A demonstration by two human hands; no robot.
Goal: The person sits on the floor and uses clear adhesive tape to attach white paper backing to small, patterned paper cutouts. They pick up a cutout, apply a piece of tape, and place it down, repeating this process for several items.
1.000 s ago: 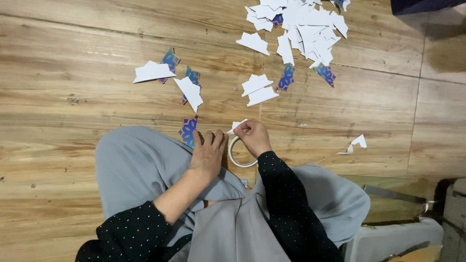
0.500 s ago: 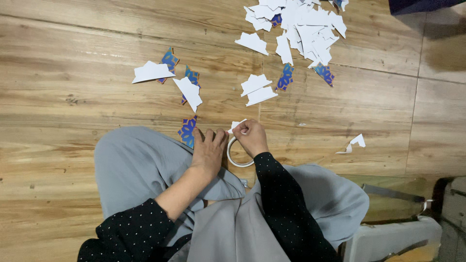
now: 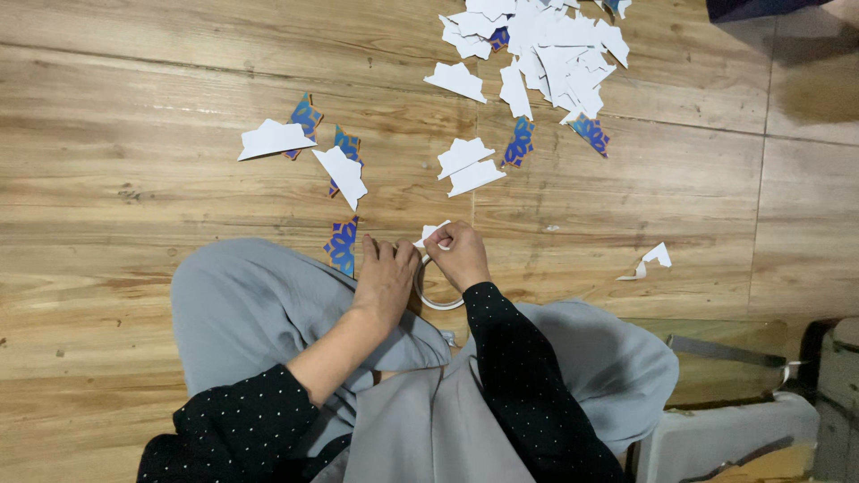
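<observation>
I see my left hand (image 3: 385,277) clasping the white ring-shaped tape roll (image 3: 432,288) on my near grey-trousered lap while my right hand (image 3: 461,257) pinches its loose white end (image 3: 432,234), which I judge needs a steady pull to peel free.

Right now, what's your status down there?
Both hands on tape roll: left hand steadying, right hand pinching white paper piece. Patterned cutout beside left hand.

Wooden floor (image 3: 134,161), heap of white paper cutouts (image 3: 546,45), blue patterned paper pieces (image 3: 341,245), glass panel (image 3: 716,358)
</observation>
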